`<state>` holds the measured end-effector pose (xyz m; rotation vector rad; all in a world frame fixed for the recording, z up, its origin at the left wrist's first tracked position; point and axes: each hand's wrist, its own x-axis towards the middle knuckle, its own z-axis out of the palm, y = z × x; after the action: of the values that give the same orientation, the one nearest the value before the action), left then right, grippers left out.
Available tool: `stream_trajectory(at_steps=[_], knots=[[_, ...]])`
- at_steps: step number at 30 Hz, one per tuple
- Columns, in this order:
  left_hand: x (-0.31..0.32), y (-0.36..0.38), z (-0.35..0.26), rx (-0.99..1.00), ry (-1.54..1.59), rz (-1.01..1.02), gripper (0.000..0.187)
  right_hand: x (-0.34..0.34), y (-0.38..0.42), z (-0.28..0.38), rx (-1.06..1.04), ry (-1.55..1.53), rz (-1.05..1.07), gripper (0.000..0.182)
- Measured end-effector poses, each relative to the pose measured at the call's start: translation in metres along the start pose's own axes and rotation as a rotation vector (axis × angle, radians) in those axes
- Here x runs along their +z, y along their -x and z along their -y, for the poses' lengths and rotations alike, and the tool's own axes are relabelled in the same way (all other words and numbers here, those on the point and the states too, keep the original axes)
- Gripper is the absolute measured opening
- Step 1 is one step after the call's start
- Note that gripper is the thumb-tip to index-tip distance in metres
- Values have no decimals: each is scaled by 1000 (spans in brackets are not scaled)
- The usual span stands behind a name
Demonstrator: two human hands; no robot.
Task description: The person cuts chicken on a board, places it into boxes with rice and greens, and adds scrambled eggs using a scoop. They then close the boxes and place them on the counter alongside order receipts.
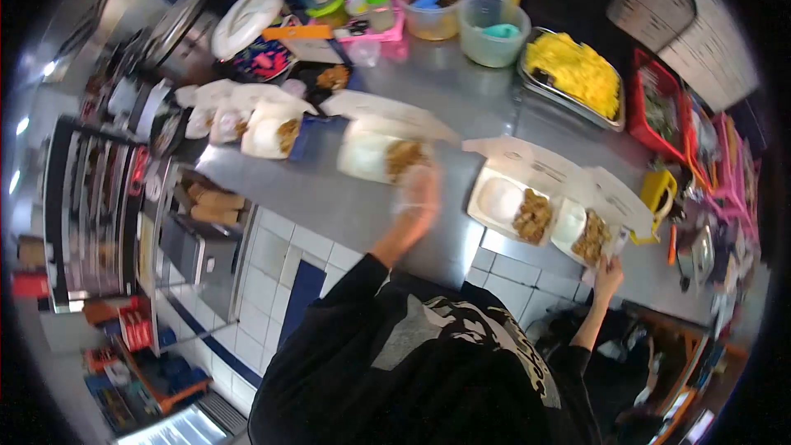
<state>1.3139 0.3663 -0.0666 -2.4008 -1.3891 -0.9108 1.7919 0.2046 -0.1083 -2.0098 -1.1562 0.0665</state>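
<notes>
My left hand (418,200) is smeared by motion over the front of an open paper food box (362,156). Something whitish shows at its fingers, too blurred to name. That box holds white rice and brown fried pieces (405,158). On the right, my right hand (608,275) has its fingers closed at the corner of another open food box (564,251), around a small pale flat thing (618,242) I cannot make out. Rice and brown pieces fill this box too. Beside it stands a similar open box (478,208) with rice and fried pieces (533,216).
More open boxes (262,133) line the counter (288,198) at left. At the back are a tub with a blue scoop (432,21), a clear tub (486,45), a metal tray of yellow food (573,74) and a red basket (659,107). A yellow-handled item (657,191) lies right.
</notes>
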Motion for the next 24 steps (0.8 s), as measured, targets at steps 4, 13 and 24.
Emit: stream_trajectory(at_steps=[4,13,24], knots=[[-40,-79,-100,-394,306,854,24,-20,-12,12,103,312,253,31],[-110,-63,138,-482,-55,-206,28,-34,-20,-35,243,193,82,54],[-166,44,520,-989,-353,410,40,-46,66,132,511,514,-445,48]])
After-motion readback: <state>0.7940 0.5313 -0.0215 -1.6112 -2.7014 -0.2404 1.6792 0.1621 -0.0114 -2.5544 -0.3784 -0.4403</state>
